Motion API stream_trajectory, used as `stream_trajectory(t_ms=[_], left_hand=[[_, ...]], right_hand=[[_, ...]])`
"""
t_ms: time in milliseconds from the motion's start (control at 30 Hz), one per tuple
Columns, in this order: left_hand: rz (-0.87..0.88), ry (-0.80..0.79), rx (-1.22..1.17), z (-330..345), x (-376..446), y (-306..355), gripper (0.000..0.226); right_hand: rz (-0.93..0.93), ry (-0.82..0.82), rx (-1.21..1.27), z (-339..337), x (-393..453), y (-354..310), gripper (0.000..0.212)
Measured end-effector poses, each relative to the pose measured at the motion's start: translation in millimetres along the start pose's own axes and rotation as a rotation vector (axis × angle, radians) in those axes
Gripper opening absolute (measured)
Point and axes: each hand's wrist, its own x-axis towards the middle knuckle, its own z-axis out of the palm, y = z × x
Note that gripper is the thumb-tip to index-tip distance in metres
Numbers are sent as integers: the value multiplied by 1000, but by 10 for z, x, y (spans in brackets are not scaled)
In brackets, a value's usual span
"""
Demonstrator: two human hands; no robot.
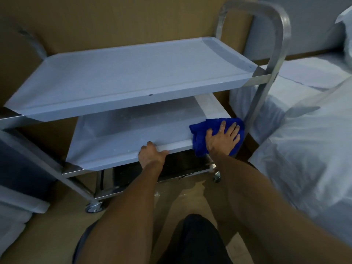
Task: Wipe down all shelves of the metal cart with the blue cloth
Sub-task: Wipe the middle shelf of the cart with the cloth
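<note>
Blue cloth [202,138] sits bunched on the middle shelf [133,128] at its front right corner, about 4 o'clock from shelf centre, draping over the front lip. Right hand [222,137] lies flat on top of the cloth, fingers spread and straight, pressing it down, not gripping; cloth sticks out from under the hand mostly toward 9 o'clock and below the wrist. Left hand [151,154] is at 9 o'clock from the cloth, well apart from it, fingers curled over the front edge of the same shelf, thumb along the lip. Top shelf [129,73] above, bare, overhanging the rear of the middle one. Cart [274,54] has a metal frame with a looped handle at the right end. Casters [93,207] on the floor. White bedding [304,140] at 3 o'clock.
</note>
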Motion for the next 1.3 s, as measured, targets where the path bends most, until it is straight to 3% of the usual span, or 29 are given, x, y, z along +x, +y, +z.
stream_trajectory(t_ms=[267, 400, 467, 533, 633, 700, 867, 1133, 1300], left_hand=[[-106, -72, -34, -115, -38, 152, 40], [19, 145, 22, -245, -256, -164, 24], [30, 293, 157, -360, -278, -442, 26], [-13, 337, 287, -512, -243, -720, 37], [-166, 225, 358, -723, -161, -1013, 70], [-265, 119, 356, -795, -101, -1153, 75], [-267, 71, 441, -820, 3, -1256, 57], [-228, 117, 426, -894, 53, -1280, 28], [-232, 108, 422, -866, 19, -1254, 29]], right_hand=[[-225, -47, 45, 177, -676, -192, 75], [-285, -97, -55, 122, -637, -184, 75], [-307, -88, -92, 93, -585, -147, 75], [-307, -79, -86, 95, -604, -165, 75], [-282, -50, -79, 150, -664, -235, 74], [-285, -34, -87, 170, -665, -245, 76], [-367, -30, -107, 226, -869, -369, 85], [-760, -145, -233, 586, -1839, -1670, 82], [-860, -170, -275, 564, -1679, -1547, 83]])
